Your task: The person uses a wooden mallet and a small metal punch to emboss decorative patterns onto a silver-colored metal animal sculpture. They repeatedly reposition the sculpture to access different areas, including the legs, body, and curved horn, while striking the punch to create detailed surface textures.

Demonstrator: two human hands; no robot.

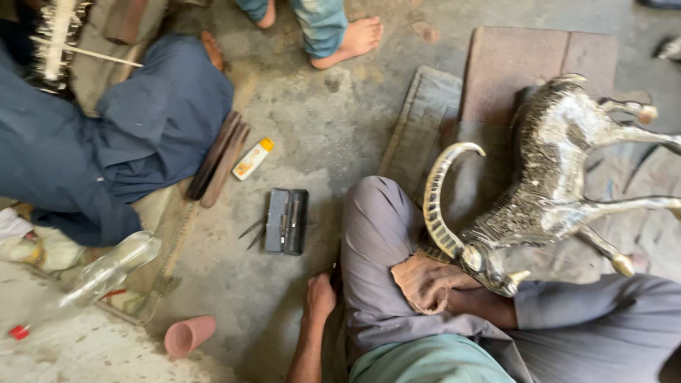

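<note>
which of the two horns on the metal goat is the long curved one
The horn sweeping up and left over the person's knee; the other horn is a short stub beside the goat's head.

A floor-level metalcraft workshop: bare, stained concrete floor (333, 135), worn mats (425, 120) for sitting, a silvery horned animal figure (553, 184) lying on cloth, a small dark tool case (286, 221) with picks beside it, barefoot workers close by.

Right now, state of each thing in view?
Metal goat figure: on its side across the lap.
Right hand: wrapped in a brown cloth, pressed at the figure's head.
Left hand: empty, resting by the knee.
Tool case: open, flat on the floor.
Pink cup: tipped over.
Plastic bottle: lying down.
</note>
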